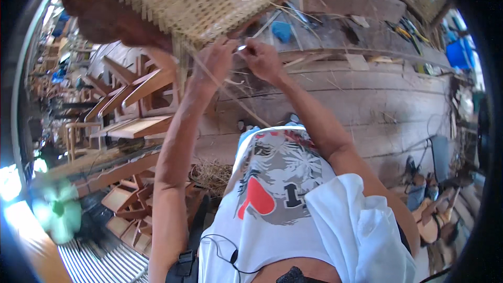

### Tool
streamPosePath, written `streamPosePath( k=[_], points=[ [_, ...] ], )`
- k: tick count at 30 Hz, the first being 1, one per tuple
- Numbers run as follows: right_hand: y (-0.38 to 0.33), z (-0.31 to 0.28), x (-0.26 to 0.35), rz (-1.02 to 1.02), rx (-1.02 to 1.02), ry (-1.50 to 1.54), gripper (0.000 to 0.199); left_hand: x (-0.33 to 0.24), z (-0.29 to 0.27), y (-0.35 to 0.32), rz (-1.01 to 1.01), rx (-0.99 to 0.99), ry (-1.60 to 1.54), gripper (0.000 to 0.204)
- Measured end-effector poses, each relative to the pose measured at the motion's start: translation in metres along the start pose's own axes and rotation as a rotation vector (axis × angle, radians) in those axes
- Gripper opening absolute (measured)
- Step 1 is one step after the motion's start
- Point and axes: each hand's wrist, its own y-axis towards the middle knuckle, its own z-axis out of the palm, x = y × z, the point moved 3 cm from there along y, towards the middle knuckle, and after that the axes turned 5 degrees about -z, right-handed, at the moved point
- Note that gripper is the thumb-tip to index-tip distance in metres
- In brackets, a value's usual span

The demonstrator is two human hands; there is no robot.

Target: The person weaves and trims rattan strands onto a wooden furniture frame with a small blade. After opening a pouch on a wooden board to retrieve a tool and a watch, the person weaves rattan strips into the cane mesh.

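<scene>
A woven cane panel (173,8), set in a brown wooden frame (112,13), leans over the bench at the top of the view. Loose strand ends fringe its left and lower edges. My left hand (216,58) is closed at the panel's lower corner, and its fingertips hide what they pinch. Beside it, my right hand (263,62) is closed around a small shiny metal piece (241,47), mostly covered by the fingers. One long cane strand (236,98) crosses my left wrist and trails down toward my shirt.
Wooden chair frames (141,86) are stacked at the left. On the bench lie a blue lump (281,31), pliers (401,31) and cane scraps. A fan (58,209) stands at lower left. Another person (435,215) sits at lower right. Dry fibre (210,174) is heaped near my left arm.
</scene>
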Motion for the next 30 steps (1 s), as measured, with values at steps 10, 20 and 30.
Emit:
streamPosePath(
  k=[10, 20, 30],
  points=[
    [-0.003, 0.008, 0.008, 0.106, 0.098, 0.102, 0.026, 0.010, -0.011, 0.001, 0.079, -0.018, 0.091, 0.018],
    [-0.015, -0.004, 0.000, 0.052, 0.173, 0.246, 0.017, -0.017, -0.015, -0.007, 0.043, -0.019, 0.202, 0.006],
    [-0.014, -0.003, -0.009, 0.009, 0.194, 0.231, 0.013, -0.006, -0.003, -0.009, 0.032, -0.011, 0.136, 0.015]
  ],
)
